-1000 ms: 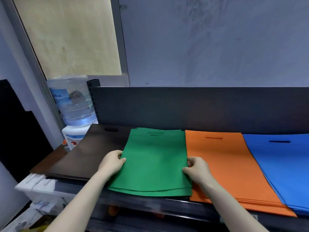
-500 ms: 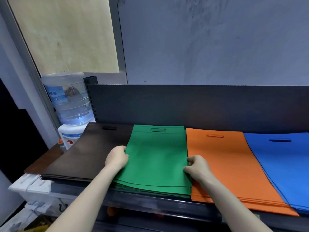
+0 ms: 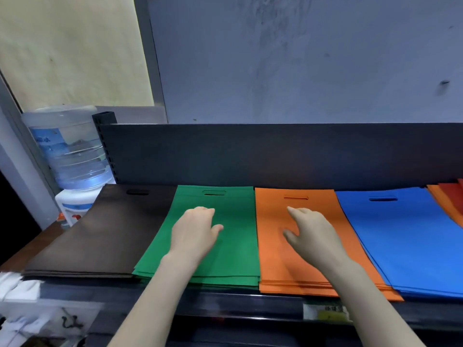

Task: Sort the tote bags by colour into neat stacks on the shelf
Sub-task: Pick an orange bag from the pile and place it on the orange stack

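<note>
You have let go of the green stack [image 3: 233,256]: half a second ago both hands pinched its side edges near the front, and now neither holds anything. Your left hand [image 3: 194,231] has moved up onto the middle of the green bags, palm down, fingers loosely bent and thumb out to the right (whether it presses the fabric or only hovers just above it, I cannot tell). Your right hand [image 3: 310,234] has left the green edge and now lies over the orange stack [image 3: 273,261], fingers relaxed and spread, gripping nothing.

The green stack has slid back a little and sits squarer than before, its handle cut-out close to the dark back panel [image 3: 275,154]. Its layers still fan slightly at the front edge. It lies flat on the shelf [image 3: 250,306] between the brown stack [image 3: 100,234] on its left and the orange stack on its right, side edges touching both. The blue stack [image 3: 400,234] lies beyond the orange one, unchanged. The water bottle [image 3: 72,151] stands off the shelf's left end
</note>
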Demonstrator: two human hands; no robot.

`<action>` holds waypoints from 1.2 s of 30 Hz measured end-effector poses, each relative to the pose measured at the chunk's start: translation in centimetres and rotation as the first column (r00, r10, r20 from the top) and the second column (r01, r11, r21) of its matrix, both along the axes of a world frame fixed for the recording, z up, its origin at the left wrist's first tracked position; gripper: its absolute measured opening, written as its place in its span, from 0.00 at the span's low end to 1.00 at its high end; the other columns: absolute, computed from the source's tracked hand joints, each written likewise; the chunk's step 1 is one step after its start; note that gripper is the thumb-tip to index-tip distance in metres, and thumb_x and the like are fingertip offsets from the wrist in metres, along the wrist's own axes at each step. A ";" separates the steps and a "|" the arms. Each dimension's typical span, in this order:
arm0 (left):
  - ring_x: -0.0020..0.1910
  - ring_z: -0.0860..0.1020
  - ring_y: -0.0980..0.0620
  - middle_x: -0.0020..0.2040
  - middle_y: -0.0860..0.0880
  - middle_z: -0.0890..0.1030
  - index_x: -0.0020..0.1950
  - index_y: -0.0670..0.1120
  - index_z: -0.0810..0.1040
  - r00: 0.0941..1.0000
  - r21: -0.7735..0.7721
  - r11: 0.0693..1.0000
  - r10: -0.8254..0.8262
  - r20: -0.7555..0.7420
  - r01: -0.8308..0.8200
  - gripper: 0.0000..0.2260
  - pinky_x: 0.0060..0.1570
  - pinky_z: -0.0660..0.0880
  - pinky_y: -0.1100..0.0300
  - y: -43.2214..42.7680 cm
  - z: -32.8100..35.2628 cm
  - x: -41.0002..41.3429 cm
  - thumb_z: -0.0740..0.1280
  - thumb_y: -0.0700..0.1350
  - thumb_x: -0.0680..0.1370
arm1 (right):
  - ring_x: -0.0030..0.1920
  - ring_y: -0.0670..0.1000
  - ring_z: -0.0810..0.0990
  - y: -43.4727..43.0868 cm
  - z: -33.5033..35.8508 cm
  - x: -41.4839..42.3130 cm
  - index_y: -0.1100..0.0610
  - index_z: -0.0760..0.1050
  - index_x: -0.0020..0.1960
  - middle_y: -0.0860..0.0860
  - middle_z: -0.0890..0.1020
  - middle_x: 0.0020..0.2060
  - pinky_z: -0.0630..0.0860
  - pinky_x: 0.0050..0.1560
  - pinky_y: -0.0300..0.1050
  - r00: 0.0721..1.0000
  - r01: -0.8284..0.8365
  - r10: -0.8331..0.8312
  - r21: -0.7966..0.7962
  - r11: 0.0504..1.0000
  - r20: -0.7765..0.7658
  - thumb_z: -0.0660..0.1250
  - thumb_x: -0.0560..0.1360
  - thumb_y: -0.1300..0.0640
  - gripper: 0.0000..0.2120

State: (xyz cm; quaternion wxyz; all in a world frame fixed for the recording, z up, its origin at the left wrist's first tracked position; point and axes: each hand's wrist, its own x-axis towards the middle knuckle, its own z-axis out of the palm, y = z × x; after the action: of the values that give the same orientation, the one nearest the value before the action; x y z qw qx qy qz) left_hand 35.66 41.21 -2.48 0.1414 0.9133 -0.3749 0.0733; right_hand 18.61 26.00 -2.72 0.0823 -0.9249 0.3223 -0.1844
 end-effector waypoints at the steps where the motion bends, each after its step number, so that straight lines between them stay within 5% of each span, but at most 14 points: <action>1: 0.67 0.71 0.50 0.66 0.51 0.75 0.68 0.48 0.72 1.000 -0.013 1.000 -0.018 -0.005 0.018 0.20 0.58 0.74 0.54 -0.5 0.1 -0.9 0.63 0.54 0.79 | 0.66 0.53 0.71 -0.2 0.0 -0.8 0.55 0.64 0.72 0.50 0.74 0.66 0.74 0.62 0.47 1.000 0.012 -0.012 -0.003 1.000 0.006 0.65 0.77 0.51 0.26; 6: 0.69 0.69 0.52 0.69 0.53 0.72 0.72 0.51 0.68 0.993 -0.070 0.992 -0.105 -0.054 0.101 0.22 0.59 0.73 0.55 -3.5 0.2 -4.6 0.63 0.55 0.79 | 0.70 0.51 0.66 -1.7 -0.9 -4.9 0.54 0.64 0.73 0.47 0.69 0.70 0.68 0.67 0.44 0.997 0.072 -0.071 0.014 0.997 -0.029 0.65 0.76 0.49 0.27; 10: 0.68 0.70 0.52 0.69 0.53 0.73 0.72 0.53 0.69 0.980 -0.076 0.981 -0.184 -0.070 0.179 0.22 0.61 0.71 0.56 -5.9 -0.5 -7.6 0.63 0.56 0.79 | 0.66 0.52 0.69 -3.3 -1.2 -8.4 0.56 0.71 0.67 0.47 0.74 0.66 0.71 0.63 0.46 0.991 0.128 -0.127 0.026 0.991 -0.032 0.65 0.76 0.52 0.21; 22: 0.65 0.73 0.55 0.66 0.56 0.75 0.71 0.55 0.70 0.920 -0.102 0.922 -0.383 -0.080 0.374 0.21 0.59 0.71 0.58 -15.8 -1.1 -19.2 0.63 0.56 0.79 | 0.65 0.49 0.71 -11.0 -1.1 -20.8 0.55 0.71 0.67 0.47 0.76 0.64 0.73 0.61 0.45 0.973 0.231 -0.231 0.051 0.972 -0.013 0.63 0.77 0.54 0.19; 29: 0.65 0.72 0.56 0.67 0.56 0.75 0.71 0.55 0.69 0.894 -0.133 0.906 -0.420 -0.154 0.403 0.21 0.60 0.71 0.59 -21.2 -1.5 -26.0 0.64 0.55 0.79 | 0.69 0.46 0.68 -15.2 -0.9 -27.4 0.52 0.68 0.71 0.44 0.73 0.67 0.65 0.64 0.37 0.978 0.207 -0.208 0.044 0.977 0.022 0.64 0.77 0.54 0.22; 36: 0.64 0.73 0.58 0.65 0.57 0.76 0.69 0.54 0.71 0.901 -0.195 0.918 -0.383 -0.205 0.346 0.20 0.60 0.71 0.61 -25.1 -2.8 -32.1 0.65 0.54 0.78 | 0.65 0.48 0.72 -19.4 -2.1 -32.8 0.53 0.72 0.68 0.46 0.77 0.62 0.70 0.61 0.41 0.979 0.191 -0.195 0.082 0.978 0.053 0.66 0.75 0.56 0.21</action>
State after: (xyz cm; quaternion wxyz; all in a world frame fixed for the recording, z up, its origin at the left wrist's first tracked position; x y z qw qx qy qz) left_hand 3.54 16.06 -5.25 0.2668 0.8151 -0.5129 -0.0362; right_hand -14.20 6.58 -4.82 0.1090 -0.8794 0.4146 -0.2070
